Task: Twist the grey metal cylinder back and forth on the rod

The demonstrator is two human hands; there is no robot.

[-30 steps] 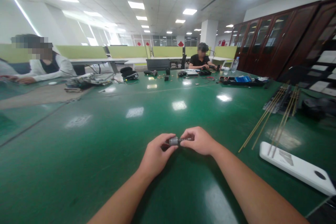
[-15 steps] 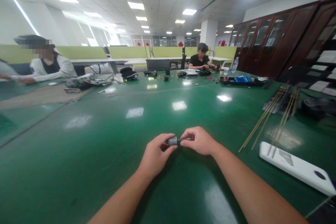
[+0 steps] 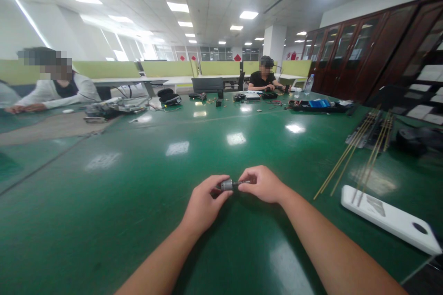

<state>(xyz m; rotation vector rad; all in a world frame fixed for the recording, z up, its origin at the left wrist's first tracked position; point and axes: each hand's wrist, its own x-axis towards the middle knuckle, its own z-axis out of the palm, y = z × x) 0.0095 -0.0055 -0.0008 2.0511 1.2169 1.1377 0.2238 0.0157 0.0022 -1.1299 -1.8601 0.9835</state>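
Between my hands, just above the green table, is a small grey metal cylinder (image 3: 227, 185) that looks like a small electric motor. My left hand (image 3: 203, 203) is closed around its body, thumb below and fingers above. A thin dark shaft (image 3: 236, 184) sticks out of its right end. My right hand (image 3: 263, 185) pinches this shaft between thumb and fingertips, and a bit of it shows past the grip. The fingers partly hide both ends, so fine detail cannot be made out.
The glossy green table (image 3: 138, 203) reflects ceiling lights. To the right lie thin brass-coloured rods (image 3: 346, 156) and a long white case (image 3: 391, 219). Farther back are a black tray with blue items (image 3: 320, 104), a water bottle (image 3: 309, 85) and a black pouch (image 3: 169, 97). People sit far left and across.
Both hands keep their hold on the cylinder and shaft, almost still. The view has shifted slightly. At far left, a person's arms have moved closer together on the table.
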